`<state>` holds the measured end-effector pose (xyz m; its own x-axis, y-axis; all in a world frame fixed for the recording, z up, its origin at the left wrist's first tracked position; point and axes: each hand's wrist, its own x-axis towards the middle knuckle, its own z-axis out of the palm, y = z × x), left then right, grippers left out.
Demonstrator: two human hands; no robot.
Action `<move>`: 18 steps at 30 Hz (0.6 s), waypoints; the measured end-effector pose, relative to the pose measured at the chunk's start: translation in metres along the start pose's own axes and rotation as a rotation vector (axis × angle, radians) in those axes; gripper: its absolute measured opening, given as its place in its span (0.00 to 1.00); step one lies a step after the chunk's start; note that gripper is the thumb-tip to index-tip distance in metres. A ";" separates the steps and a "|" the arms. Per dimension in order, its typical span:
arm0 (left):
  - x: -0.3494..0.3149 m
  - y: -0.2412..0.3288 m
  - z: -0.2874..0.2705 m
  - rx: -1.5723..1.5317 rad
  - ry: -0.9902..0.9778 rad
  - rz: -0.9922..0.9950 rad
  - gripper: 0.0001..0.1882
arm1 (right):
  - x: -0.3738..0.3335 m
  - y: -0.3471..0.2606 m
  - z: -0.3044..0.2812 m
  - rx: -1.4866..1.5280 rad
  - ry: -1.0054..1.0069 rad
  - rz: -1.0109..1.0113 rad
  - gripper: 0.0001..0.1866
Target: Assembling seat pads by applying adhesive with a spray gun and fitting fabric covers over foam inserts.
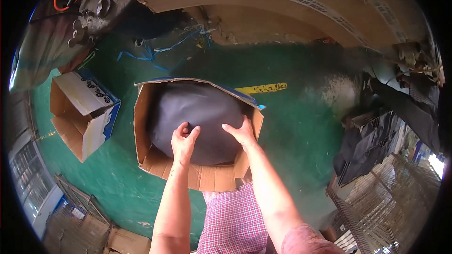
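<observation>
An open cardboard box [202, 175] stands right in front of me, its flaps folded outward. Inside it lies smooth dark grey sheet material [197, 108], rounded at its edges and filling most of the box. Over the near part of this sheet is my left hand [184, 143], its fingers loosely bent and the thumb apart. Toward the right wall of the box, my right hand [241, 133] rests at the sheet's edge with its thumb stretched out to the left. Some of its fingertips are hidden between the sheet and the wall.
A second open box [84, 117], white and blue outside, sits at the left on the green floor [301, 150]. Large taped cardboard [282, 14] spans the far side. Blue straps [150, 54] lie beyond my box. Dark pieces [358, 153] hang by wire racks [386, 202] at right.
</observation>
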<state>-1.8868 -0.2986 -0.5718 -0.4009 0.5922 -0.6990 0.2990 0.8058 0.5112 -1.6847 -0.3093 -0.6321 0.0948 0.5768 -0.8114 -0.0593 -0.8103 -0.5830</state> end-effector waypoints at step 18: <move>-0.002 0.018 -0.008 -0.007 -0.184 -0.116 0.30 | -0.018 -0.011 0.002 -0.251 0.032 -0.068 0.37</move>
<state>-1.8877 -0.2858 -0.5569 -0.2673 0.4854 -0.8324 0.2541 0.8688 0.4250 -1.6876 -0.3110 -0.6111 0.1216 0.6306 -0.7665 0.1964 -0.7723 -0.6042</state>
